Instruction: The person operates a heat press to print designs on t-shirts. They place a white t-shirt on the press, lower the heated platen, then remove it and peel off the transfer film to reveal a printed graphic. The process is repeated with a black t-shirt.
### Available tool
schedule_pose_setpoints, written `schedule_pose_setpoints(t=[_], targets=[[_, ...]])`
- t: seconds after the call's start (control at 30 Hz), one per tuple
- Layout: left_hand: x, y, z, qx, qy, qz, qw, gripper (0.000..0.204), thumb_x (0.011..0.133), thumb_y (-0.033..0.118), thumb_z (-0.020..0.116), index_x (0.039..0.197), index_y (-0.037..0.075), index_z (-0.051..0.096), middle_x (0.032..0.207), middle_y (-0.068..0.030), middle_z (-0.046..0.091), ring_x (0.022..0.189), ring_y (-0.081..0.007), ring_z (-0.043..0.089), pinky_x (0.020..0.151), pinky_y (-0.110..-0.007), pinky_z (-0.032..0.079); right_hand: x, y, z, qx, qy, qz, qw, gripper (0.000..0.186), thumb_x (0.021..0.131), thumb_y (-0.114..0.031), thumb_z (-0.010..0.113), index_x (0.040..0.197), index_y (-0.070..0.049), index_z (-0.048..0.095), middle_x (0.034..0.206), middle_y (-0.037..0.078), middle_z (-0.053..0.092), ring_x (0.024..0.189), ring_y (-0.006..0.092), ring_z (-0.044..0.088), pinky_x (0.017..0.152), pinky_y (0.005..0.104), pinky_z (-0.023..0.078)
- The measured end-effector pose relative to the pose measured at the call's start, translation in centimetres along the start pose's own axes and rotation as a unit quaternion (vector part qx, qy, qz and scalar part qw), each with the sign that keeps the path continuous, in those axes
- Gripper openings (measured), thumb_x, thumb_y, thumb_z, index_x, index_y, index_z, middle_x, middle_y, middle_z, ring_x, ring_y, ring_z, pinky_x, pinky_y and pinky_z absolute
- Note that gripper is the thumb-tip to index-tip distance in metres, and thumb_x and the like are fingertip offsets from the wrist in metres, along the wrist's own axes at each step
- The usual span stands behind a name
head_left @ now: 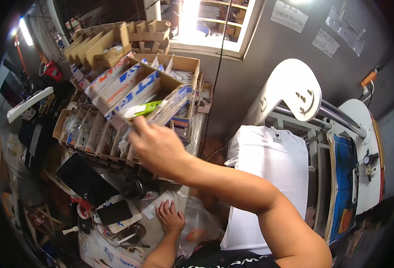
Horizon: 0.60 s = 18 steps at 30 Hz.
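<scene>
My right hand reaches out to the sectioned cardboard box, its fingers curled at the near edge. A bright green and white tool, perhaps a cutter, lies across a compartment just beyond my fingertips. Its white end meets my index finger, but what my fingers grip is hidden. Resting flat with fingers apart, my left hand is on the table, touching a small white paper. To the right, a white T-shirt is spread on the platen of a press machine.
More partitioned boxes of small packets stand below and behind. Near my left hand are a dark bottle, a black screen, a phone and a red tape roll. A cable hangs beside the window.
</scene>
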<state>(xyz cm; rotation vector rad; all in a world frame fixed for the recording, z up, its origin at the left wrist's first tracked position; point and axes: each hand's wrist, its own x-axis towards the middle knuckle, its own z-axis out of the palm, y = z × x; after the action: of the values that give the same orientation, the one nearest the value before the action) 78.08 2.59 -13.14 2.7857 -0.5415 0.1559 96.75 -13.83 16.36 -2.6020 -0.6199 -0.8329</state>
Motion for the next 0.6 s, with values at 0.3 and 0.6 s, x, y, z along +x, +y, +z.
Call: schedule_pose_setpoints(t=[0.3,0.6], targets=[[0.1,0.0,0.6,-0.001,0.015,0.008,1.000,0.054,0.075,0.021,0.064,0.124,0.000,0.055,0.133,-0.0203,0.048,0.133,-0.0401,0.037,0.116,-0.063,0.019,0.4,-1.4,0.7,0.012,0.003,-0.002,1.000,0.015,0.076,-0.015,0.061,0.082,-0.001,0.061,0.095,0.015,0.054,0.074,0.0236,0.065,0.063,0.0339,0.054],[0.1,0.2,0.4,0.011,-0.012,0.001,1.000,0.055,0.077,0.022,0.062,0.127,0.000,0.051,0.134,-0.0214,0.045,0.134,-0.0402,0.035,0.116,-0.063,0.019,-0.3,-1.8,1.5,0.005,0.029,0.003,1.000,0.017,0.075,-0.017,0.064,0.083,-0.003,0.064,0.101,0.016,0.056,0.075,0.0229,0.064,0.065,0.0321,0.053]])
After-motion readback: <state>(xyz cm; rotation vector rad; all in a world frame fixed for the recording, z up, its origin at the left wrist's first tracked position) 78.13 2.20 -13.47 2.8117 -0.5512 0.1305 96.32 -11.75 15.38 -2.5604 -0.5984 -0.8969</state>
